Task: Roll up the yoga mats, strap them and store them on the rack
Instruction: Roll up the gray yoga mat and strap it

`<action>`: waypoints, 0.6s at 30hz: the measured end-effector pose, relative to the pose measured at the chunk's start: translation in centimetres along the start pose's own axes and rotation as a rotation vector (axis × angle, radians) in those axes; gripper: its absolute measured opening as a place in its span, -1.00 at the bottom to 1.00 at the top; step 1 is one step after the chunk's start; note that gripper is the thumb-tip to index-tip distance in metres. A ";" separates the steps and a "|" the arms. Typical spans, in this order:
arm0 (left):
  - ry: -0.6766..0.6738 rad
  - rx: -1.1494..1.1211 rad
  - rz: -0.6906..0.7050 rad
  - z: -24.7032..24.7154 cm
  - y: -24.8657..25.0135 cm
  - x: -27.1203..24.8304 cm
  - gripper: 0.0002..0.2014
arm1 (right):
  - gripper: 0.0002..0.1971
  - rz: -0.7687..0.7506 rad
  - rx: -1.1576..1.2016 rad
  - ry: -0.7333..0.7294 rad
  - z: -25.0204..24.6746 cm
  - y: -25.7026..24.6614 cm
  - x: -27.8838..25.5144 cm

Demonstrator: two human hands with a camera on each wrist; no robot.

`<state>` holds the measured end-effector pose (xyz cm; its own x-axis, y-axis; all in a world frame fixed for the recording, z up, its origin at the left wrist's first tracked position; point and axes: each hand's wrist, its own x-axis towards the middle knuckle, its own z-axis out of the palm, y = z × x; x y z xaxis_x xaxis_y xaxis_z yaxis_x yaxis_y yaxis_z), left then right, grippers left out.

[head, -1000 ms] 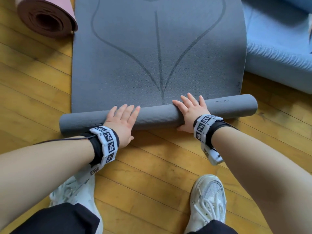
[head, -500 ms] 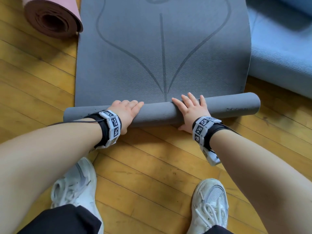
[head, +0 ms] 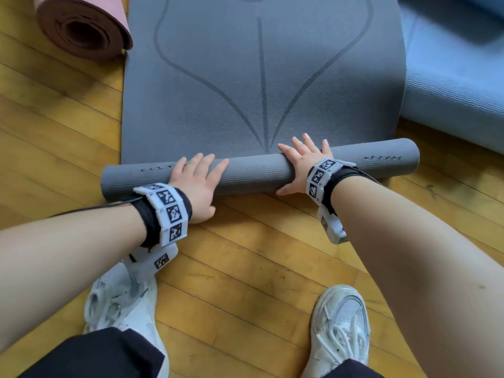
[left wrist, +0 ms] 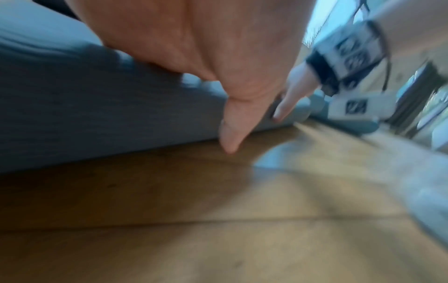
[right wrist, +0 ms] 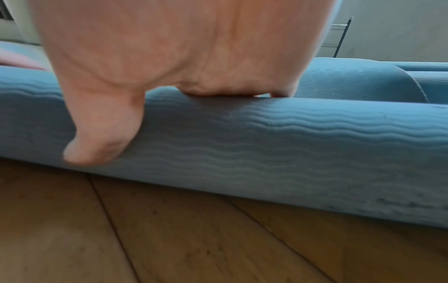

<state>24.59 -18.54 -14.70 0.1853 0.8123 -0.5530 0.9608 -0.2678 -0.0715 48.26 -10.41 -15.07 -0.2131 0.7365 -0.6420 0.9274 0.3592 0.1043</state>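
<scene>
A grey yoga mat (head: 261,85) lies flat on the wooden floor, and its near end is rolled into a thin tube (head: 253,171). My left hand (head: 197,177) rests flat on the left half of the tube, fingers straight and pointing away from me. My right hand (head: 304,159) presses on the tube right of centre with its fingers spread. In the right wrist view the palm (right wrist: 194,57) sits on the ribbed roll (right wrist: 266,145) and the thumb hangs down its near side. The blurred left wrist view has the left thumb (left wrist: 232,124) against the roll (left wrist: 97,114).
A rolled pink mat (head: 81,25) lies at the far left, beside the grey mat. A blue mat (head: 452,77) lies on the right, close to the grey mat's edge. My two white shoes (head: 122,304) (head: 341,331) stand on the floor behind the roll. A metal rack (right wrist: 341,36) stands by the wall.
The left hand's fingers were curled on the roll half a second ago and now lie straight over it. The right hand stays on the roll.
</scene>
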 end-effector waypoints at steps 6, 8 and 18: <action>-0.014 0.138 -0.018 0.7 -0.4 0.7 0.17 | 0.20 0.017 -0.026 0.092 0.2 -0.3 -1.0; 0.000 0.164 -0.023 0.5 -0.5 0.9 0.12 | 0.16 -0.023 -0.091 0.143 0.7 -0.2 -1.4; 0.032 0.256 0.052 -1.0 -0.7 1.9 0.16 | -0.14 -0.060 -0.148 0.187 -0.9 1.7 -1.7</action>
<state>24.49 -16.25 -14.87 0.2432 0.8088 -0.5355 0.8672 -0.4286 -0.2536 49.92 -10.60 -13.12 -0.3326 0.7997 -0.4998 0.8591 0.4756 0.1892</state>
